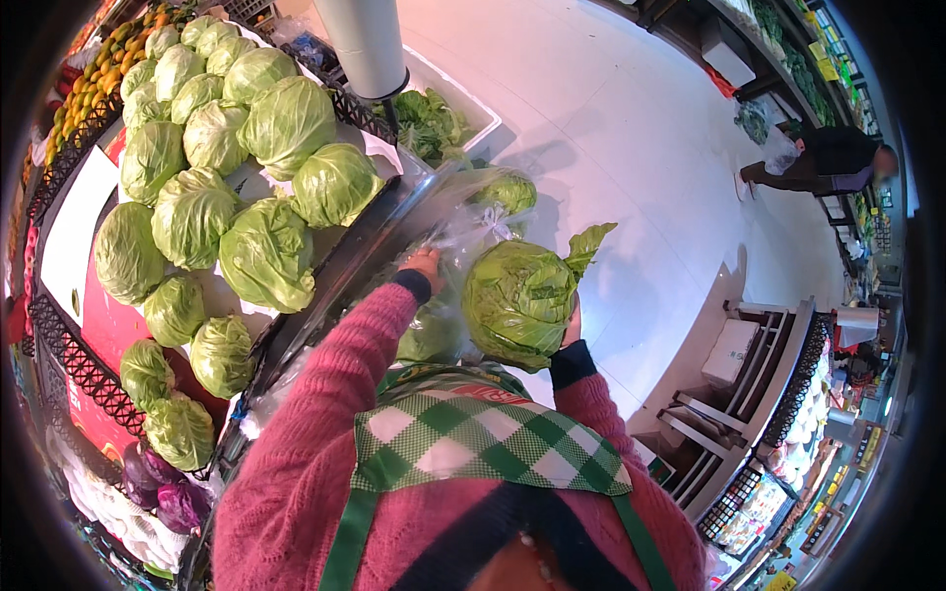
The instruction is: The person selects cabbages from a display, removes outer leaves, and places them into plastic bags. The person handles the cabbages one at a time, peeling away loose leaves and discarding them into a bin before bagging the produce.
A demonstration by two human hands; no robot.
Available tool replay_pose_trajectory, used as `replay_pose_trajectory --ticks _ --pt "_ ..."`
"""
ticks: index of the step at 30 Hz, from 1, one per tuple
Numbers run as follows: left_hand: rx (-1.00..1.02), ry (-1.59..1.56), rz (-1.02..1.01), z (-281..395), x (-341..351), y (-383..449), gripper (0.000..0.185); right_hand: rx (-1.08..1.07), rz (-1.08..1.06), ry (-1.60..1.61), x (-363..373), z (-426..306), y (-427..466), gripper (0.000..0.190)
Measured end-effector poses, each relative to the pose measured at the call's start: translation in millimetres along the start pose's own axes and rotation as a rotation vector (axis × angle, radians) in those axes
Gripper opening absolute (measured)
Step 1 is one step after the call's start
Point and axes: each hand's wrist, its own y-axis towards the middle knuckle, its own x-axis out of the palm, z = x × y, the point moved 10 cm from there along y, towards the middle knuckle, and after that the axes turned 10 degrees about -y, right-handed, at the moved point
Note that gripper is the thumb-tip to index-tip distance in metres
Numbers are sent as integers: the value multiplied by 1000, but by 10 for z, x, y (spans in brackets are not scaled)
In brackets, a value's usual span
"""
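Note:
My right hand point(572, 322) holds a green cabbage point(517, 303) from its right side and below; one loose leaf sticks out at its upper right. Just left of it, my left hand point(424, 267) is at a clear plastic bag point(451, 214), its fingers partly hidden by the film, so its grip cannot be told. More cabbages show through the plastic, one point(510, 190) beyond the held cabbage and another point(429, 334) below my left hand. A pile of cabbages point(194, 214) lies on the display stand to the left.
The stand's dark edge point(332, 277) runs beside my left arm. Beyond it are a white post point(363, 44) and a white box of leafy greens point(484, 111). Purple cabbages point(181, 506) lie lower left. A person point(835, 161) with a bag is at the far right, above a shelf rack point(768, 384).

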Motion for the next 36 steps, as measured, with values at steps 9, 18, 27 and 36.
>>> replay_pose_trajectory --ticks 9,18,27,36 --pt "120 39 215 101 -179 33 56 41 22 42 -173 0 -93 45" --pt "-405 -1484 -554 594 -92 -608 80 52 34 -29 -33 -138 37 46" --pt "-64 -2039 -573 1363 -506 -1201 77 -166 -382 -896 1458 -775 47 63" --pt "68 -1900 -440 912 -634 -1170 62 -143 -370 -1144 1725 -684 126 63"
